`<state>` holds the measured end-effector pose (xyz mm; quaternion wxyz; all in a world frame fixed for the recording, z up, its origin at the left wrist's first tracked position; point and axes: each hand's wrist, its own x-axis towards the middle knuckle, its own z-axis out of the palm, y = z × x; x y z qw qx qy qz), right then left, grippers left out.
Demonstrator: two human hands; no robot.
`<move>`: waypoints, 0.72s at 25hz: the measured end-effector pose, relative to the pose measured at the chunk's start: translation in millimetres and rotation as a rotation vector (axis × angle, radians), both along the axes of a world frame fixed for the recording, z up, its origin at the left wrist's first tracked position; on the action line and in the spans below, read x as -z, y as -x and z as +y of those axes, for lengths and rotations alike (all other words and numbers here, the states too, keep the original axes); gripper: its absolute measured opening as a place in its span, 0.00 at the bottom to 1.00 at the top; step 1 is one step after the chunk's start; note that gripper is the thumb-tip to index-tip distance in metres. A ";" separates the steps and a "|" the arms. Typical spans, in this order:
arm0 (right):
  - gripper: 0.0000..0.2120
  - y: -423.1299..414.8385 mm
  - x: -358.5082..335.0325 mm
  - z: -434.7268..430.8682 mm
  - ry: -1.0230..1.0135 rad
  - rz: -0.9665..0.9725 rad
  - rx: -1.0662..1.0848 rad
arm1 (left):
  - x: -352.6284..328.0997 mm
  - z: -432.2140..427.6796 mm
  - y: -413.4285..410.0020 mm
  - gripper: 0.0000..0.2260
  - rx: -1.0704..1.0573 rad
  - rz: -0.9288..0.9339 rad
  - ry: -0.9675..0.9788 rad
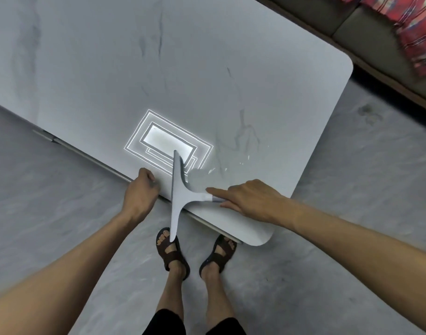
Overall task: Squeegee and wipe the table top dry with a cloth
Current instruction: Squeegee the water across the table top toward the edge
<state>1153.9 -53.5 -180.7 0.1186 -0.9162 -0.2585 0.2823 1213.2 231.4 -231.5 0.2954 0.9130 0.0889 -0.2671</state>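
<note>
- Table top: pale grey, marble-look w/ faint dark veins, rounded corners; seen from above, near edge runs diagonally across view.
- Squeegee: white, T-shaped; long blade crosses near table edge, upper part on the surface, lower end overhanging past the edge above the person's left foot. Handle points right, toward the R hand.
- R hand: fingers closed around squeegee handle end, index finger stretched along it toward the blade.
- L hand: at table edge just left of blade, fingers curled over the rim, gripping it.
- Water droplets: few small bright specks on surface, right of blade.
- Bright nested-rectangle reflection of a light on the top, behind blade tip.
- Brown sandals on grey floor; sofa w/ red patterned fabric top right.
- Cloth: not in view.
</note>
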 end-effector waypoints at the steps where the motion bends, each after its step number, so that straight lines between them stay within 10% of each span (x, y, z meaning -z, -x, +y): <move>1: 0.23 -5.6 5.1 8.6 0.006 -0.018 -0.042 | 1.9 0.3 1.4 0.05 0.043 -0.004 -0.021; 18: 0.22 55.8 -15.1 -103.2 0.122 0.052 0.286 | 16.4 -43.6 0.7 0.11 0.472 0.244 -0.150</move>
